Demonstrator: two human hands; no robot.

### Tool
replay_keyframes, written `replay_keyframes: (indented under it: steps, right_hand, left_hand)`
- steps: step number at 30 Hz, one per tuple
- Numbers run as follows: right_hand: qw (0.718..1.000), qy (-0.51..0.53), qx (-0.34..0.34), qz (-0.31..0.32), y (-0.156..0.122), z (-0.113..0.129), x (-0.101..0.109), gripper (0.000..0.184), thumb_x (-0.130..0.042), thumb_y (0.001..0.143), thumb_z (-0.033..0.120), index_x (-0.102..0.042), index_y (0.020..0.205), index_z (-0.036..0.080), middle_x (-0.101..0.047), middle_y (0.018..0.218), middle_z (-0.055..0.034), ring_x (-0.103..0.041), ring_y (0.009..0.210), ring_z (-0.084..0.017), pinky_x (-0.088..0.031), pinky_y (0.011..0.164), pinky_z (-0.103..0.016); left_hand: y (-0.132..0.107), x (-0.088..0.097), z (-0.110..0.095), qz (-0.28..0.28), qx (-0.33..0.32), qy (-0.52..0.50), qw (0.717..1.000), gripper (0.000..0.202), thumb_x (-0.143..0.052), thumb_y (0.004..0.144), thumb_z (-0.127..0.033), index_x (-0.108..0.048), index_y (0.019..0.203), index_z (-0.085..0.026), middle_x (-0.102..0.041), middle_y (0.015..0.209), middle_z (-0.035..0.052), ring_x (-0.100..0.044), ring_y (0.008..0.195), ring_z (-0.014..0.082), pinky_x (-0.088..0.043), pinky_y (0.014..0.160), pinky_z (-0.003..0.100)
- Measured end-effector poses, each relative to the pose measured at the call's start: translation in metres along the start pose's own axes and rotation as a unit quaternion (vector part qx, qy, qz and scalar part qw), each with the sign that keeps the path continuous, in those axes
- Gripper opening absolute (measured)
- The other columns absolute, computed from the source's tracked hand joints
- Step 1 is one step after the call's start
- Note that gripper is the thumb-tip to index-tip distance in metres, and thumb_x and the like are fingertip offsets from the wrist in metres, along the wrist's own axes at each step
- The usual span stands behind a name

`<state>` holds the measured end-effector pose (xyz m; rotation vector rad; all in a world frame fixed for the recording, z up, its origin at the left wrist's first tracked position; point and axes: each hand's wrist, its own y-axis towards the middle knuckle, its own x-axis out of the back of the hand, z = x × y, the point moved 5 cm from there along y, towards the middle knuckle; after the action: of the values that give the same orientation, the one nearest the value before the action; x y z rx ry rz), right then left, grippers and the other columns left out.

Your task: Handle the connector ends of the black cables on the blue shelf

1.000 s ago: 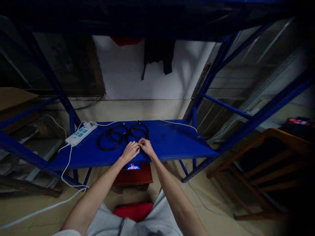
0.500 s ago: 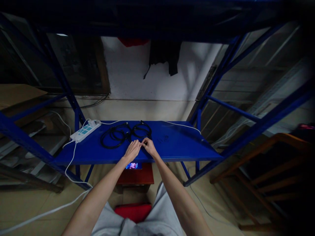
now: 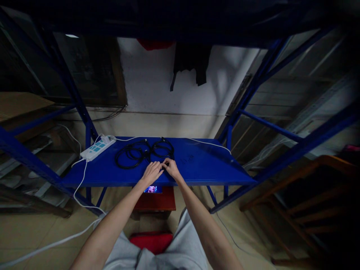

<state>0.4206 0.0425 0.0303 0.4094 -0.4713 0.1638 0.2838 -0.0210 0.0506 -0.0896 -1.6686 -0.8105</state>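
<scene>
A: What is seen at the hands?

B: 2 bare forearms are stretched forward over a blue metal shelf (image 3: 202, 168). The left hand (image 3: 151, 174) and the right hand (image 3: 172, 169) are brought together at the near edge of a tangle of black cables (image 3: 144, 152). The fingertips of both are pinched narrowly at 1 spot, where a cable end appears to be held between them; the thing gripped is too small and dark to be made out surely.

A: Where are the cables placed?

B: They are laid in 2 loose coils on the shelf, left of its middle, just beyond the hands, the coils touching each other.

A: What else is found around them?

B: A white power strip (image 3: 97, 147) is set at the shelf's back left corner, well apart from the hands, and a white cord (image 3: 80, 185) is trailed from it over the left edge down to the floor. A thin white wire (image 3: 208, 143) is run along the back of the shelf toward the right. Blue frame posts are crossed on both sides, and a dark shelf overhead shades the scene. A dark garment (image 3: 191, 65) is hung on the white wall behind. Below the shelf, a lit phone screen (image 3: 152, 189) is seen on a red stool (image 3: 156, 200). Wooden furniture (image 3: 309, 195) is stood at the right.
</scene>
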Motion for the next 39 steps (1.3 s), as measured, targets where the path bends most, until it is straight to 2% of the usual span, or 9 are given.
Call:
replay_keyframes:
  steps: [5,8,16,25,28,31,35,39]
  right_hand:
    - [1.000,-0.017,0.011,0.002,0.001,-0.004,-0.001,0.006,-0.062,0.080,0.022,-0.063,0.074,0.021,-0.070,0.076,-0.0021,-0.065,0.073,-0.019,-0.047,0.073,-0.028]
    - [1.000,-0.016,0.013,0.002,0.001,-0.005,-0.001,0.007,-0.062,0.081,0.023,-0.063,0.075,0.021,-0.070,0.077,-0.0022,-0.066,0.074,-0.019,-0.046,0.073,-0.028]
    - [1.000,-0.013,0.007,0.003,0.001,-0.003,-0.001,0.007,-0.062,0.080,0.024,-0.065,0.074,0.021,-0.071,0.079,-0.0028,-0.066,0.074,-0.019,-0.047,0.073,-0.029]
    - [1.000,0.013,-0.021,0.006,0.003,-0.011,-0.002,0.005,-0.060,0.075,0.022,-0.064,0.076,0.020,-0.072,0.079,-0.0026,-0.067,0.076,-0.020,-0.049,0.073,-0.028]
    - [0.999,0.019,-0.024,0.011,0.005,-0.012,-0.003,0.006,-0.061,0.077,0.025,-0.063,0.074,0.020,-0.071,0.076,-0.0027,-0.066,0.073,-0.019,-0.048,0.071,-0.028]
    - [1.000,0.003,-0.008,0.016,0.005,-0.011,-0.004,0.013,-0.062,0.080,0.030,-0.062,0.071,0.020,-0.069,0.073,-0.0024,-0.064,0.070,-0.018,-0.045,0.068,-0.027]
    - [1.000,-0.008,-0.002,0.014,0.005,-0.010,-0.003,0.019,-0.064,0.082,0.035,-0.062,0.070,0.020,-0.067,0.070,-0.0017,-0.061,0.067,-0.018,-0.043,0.066,-0.026]
    - [1.000,0.005,-0.010,0.024,0.004,-0.008,-0.002,0.021,-0.066,0.081,0.038,-0.063,0.071,0.020,-0.068,0.072,-0.0016,-0.062,0.069,-0.018,-0.043,0.067,-0.026]
  left_hand:
    - [0.000,0.003,-0.004,0.008,-0.022,-0.021,1.000,0.025,-0.044,0.104,-0.028,-0.062,0.117,-0.017,-0.069,0.110,0.0102,-0.063,0.104,0.0236,-0.048,0.094,0.039]
    - [0.001,0.004,-0.005,0.014,-0.034,-0.044,0.998,0.026,-0.040,0.105,-0.023,-0.063,0.116,-0.018,-0.069,0.110,0.0088,-0.064,0.101,0.0218,-0.048,0.094,0.038]
    - [0.001,-0.001,-0.004,0.036,-0.054,-0.064,0.996,0.027,-0.041,0.105,-0.023,-0.067,0.109,-0.018,-0.068,0.110,0.0077,-0.064,0.098,0.0208,-0.048,0.090,0.036]
    - [0.008,0.001,-0.007,0.040,-0.077,-0.048,0.995,0.025,-0.038,0.102,-0.014,-0.063,0.110,-0.016,-0.064,0.109,0.0096,-0.058,0.100,0.0227,-0.045,0.091,0.038]
    - [0.011,0.004,-0.003,0.025,-0.041,-0.062,0.997,0.021,-0.041,0.101,-0.014,-0.060,0.108,-0.017,-0.060,0.110,0.0101,-0.056,0.104,0.0245,-0.044,0.092,0.039]
    - [0.014,0.001,0.004,0.012,0.015,-0.141,0.990,0.016,-0.043,0.100,-0.013,-0.058,0.100,-0.019,-0.057,0.109,0.0087,-0.056,0.098,0.0225,-0.045,0.088,0.037]
    - [0.019,-0.007,0.012,-0.013,0.074,-0.282,0.957,0.017,-0.041,0.098,-0.010,-0.051,0.088,-0.020,-0.053,0.101,0.0057,-0.056,0.086,0.0183,-0.044,0.079,0.032]
    - [0.020,-0.010,0.016,-0.018,0.095,-0.346,0.933,0.018,-0.041,0.095,-0.008,-0.047,0.084,-0.021,-0.049,0.094,0.0033,-0.052,0.081,0.0169,-0.042,0.075,0.031]
